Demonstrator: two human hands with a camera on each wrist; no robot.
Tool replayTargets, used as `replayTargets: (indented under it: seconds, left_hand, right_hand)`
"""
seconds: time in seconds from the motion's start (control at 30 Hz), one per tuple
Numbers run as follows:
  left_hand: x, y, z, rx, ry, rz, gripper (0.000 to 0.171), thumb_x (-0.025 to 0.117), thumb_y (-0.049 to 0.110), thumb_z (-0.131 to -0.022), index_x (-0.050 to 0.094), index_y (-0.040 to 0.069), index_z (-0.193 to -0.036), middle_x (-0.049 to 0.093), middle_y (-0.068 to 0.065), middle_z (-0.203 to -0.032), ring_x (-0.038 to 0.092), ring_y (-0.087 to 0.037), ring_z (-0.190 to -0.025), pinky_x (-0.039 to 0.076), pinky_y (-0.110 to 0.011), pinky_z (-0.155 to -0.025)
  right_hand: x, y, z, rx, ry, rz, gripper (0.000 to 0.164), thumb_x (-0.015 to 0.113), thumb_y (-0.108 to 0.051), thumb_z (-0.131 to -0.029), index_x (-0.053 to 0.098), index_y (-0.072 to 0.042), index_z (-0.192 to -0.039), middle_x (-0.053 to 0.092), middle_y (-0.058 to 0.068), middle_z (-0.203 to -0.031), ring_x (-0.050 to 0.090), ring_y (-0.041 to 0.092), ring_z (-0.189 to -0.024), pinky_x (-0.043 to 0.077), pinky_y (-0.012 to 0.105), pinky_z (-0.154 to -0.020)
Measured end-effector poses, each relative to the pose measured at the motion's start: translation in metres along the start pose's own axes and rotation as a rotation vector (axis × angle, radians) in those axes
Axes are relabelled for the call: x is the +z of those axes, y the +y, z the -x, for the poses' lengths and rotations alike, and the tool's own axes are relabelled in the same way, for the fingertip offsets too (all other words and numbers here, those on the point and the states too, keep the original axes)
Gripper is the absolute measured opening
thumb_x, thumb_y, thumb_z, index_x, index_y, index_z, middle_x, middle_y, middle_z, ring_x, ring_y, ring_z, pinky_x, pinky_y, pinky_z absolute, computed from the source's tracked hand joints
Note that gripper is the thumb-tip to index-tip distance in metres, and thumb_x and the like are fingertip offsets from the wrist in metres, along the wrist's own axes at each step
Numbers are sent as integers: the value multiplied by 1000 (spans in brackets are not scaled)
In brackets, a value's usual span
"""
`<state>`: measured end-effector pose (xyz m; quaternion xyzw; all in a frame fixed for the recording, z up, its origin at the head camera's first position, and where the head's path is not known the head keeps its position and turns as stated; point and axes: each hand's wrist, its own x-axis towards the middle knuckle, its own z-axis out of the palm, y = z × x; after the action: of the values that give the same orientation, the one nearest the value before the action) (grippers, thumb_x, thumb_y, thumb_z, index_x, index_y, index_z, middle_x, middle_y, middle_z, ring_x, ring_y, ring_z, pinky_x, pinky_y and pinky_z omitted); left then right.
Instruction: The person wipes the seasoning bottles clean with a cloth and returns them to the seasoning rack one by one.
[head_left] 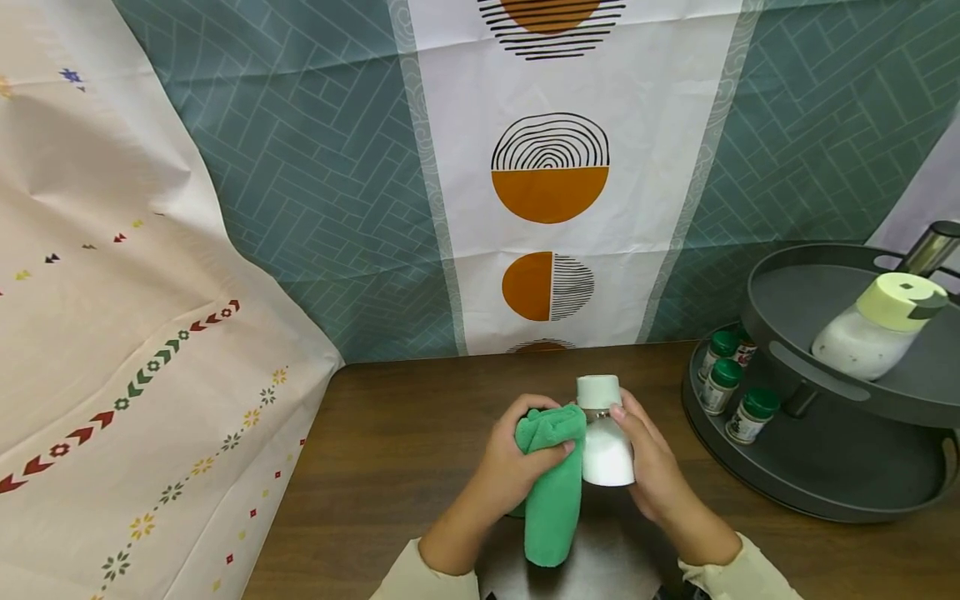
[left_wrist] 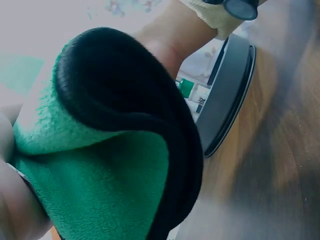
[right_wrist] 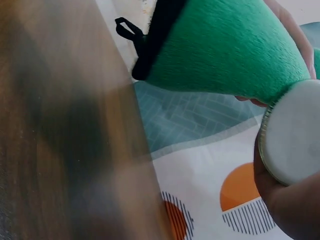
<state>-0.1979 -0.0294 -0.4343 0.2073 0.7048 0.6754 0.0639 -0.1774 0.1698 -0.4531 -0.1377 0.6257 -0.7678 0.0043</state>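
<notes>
A green cloth (head_left: 553, 500) with a dark edge hangs bunched from my left hand (head_left: 506, 462), whose thumb lies across its front. My right hand (head_left: 660, 471) grips a jar (head_left: 607, 454) with a pale lid and white contents, tilted slightly above the table. The cloth's upper part meets the jar's left side in the head view. Seen from the right wrist, the jar's round base (right_wrist: 295, 132) faces the camera with the cloth (right_wrist: 225, 50) against its rim. From the left wrist, the cloth (left_wrist: 100, 185) covers most of the view and hides the jar.
At the right stands a dark two-tier round tray (head_left: 832, 483). Several small green-capped spice jars (head_left: 752, 414) stand on its lower tier. A white jar with a yellow-green lid (head_left: 877, 325) is on the upper tier. Patterned cloth (head_left: 300, 167) hangs behind the wooden table (head_left: 375, 450).
</notes>
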Motion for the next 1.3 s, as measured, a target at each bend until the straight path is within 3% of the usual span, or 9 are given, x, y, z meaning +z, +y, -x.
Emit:
replayTargets:
  seconds: [0.17,0.27,0.37,0.47,0.6,0.77,0.87,1.07,1.3]
  left_hand:
    - [-6,2,-2,3,128,26,38,77,15,-87,60,17,-121,64,-10,-119,63,-19,-101,57,-34,-84]
    - [-9,5,-3,14,188,44,38,77,14,-87,60,15,-122,64,-11,-120,62,-20,-103,56,-35,-86]
    - [-12,7,-4,12,199,54,39,77,13,-87,60,16,-122,64,-9,-120,62,-20,-105,56,-36,-87]
    - [-12,6,-3,-1,144,65,40,76,13,-87,59,17,-123,63,-8,-122,62,-20,-106,56,-38,-88]
    - [-7,5,0,-18,17,72,42,76,14,-88,57,20,-125,63,-7,-126,62,-19,-107,57,-37,-87]
    - [2,3,4,-5,-134,27,43,78,11,-87,57,19,-125,61,-8,-127,62,-14,-107,57,-31,-88]
    - [6,3,5,11,-170,3,43,78,9,-86,59,17,-123,62,-10,-124,62,-11,-104,56,-29,-88]
    - [5,2,4,-6,-60,35,40,77,11,-86,59,17,-122,64,-10,-121,63,-12,-101,58,-31,-83]
    - [-7,4,-2,-7,156,45,40,77,15,-86,60,17,-122,64,-10,-118,63,-19,-100,57,-36,-82]
  right_hand:
    - [5,1,3,60,-62,69,43,21,-27,-111,26,-18,-154,54,-11,-126,57,8,-109,52,29,-88]
    - [6,2,3,23,-115,87,43,25,-23,-111,28,-15,-154,54,-10,-126,59,10,-108,53,32,-86]
    - [6,3,2,-54,-136,77,41,29,-16,-111,33,-16,-152,57,-9,-125,62,10,-104,56,32,-82]
    - [7,3,1,-148,-103,68,41,31,-9,-110,36,-13,-151,59,-8,-125,64,9,-101,58,31,-78]
    - [7,1,2,-217,3,44,40,31,-7,-109,38,-11,-148,62,-5,-121,65,10,-98,58,29,-74]
    - [6,-2,1,-194,156,8,35,27,-17,-111,40,-14,-143,60,-1,-114,65,11,-95,57,28,-74]
    - [4,-2,0,-148,189,-9,36,22,-23,-111,38,-16,-143,59,-1,-113,63,11,-96,57,27,-78]
    - [4,-1,0,-55,139,52,40,21,-28,-112,37,-14,-146,58,-6,-120,59,8,-107,53,25,-87]
    - [10,0,0,7,40,87,38,40,-18,-109,40,-3,-145,57,-4,-124,59,12,-109,54,30,-87]
